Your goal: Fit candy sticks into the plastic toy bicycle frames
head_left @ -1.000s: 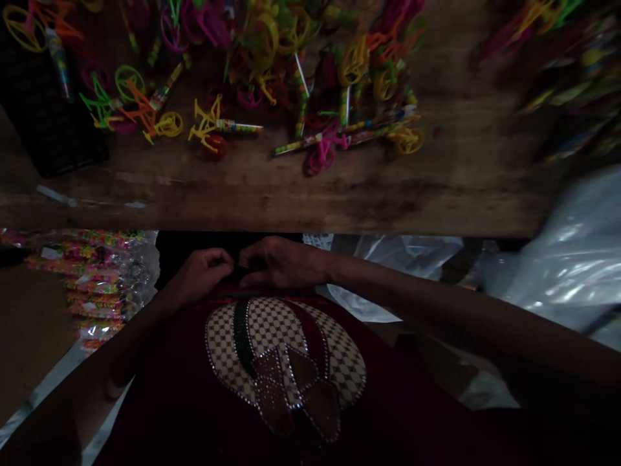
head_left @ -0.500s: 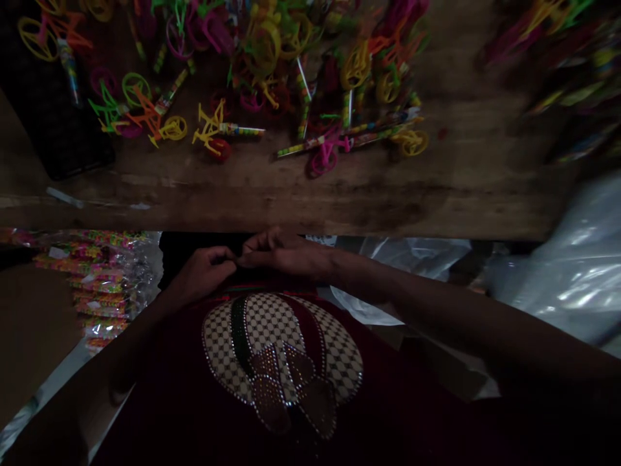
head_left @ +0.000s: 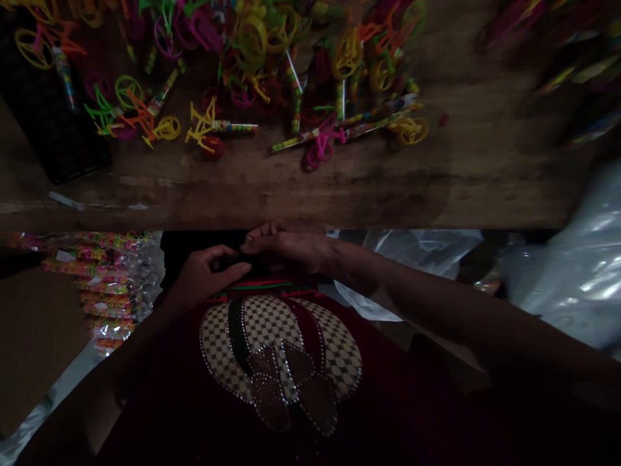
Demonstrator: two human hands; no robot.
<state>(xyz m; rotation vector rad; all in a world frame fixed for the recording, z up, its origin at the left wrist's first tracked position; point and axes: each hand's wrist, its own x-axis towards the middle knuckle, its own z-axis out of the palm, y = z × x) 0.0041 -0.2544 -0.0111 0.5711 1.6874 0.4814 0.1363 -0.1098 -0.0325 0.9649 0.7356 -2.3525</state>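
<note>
Shirt [head_left: 270,323] cut off below; left hand [head_left: 207,275], right hand [head_left: 290,249] dim, grip unclear.

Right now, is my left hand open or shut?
Partly open: your left hand shows a dark gap between thumb and curled fingers.

Near the centre, the left hand [head_left: 206,272] and the right hand [head_left: 286,249] are close together, beside the edge of a wooden table [head_left: 310,200]; it is too dark to tell whether they hold something. Colourful toy bicycles [head_left: 255,40] lie on the table, mostly from ten to one o'clock. Clear plastic [head_left: 577,272] is at three, a dark red shirt [head_left: 169,388] at six, shiny packets [head_left: 107,298] between eight and nine.
</note>
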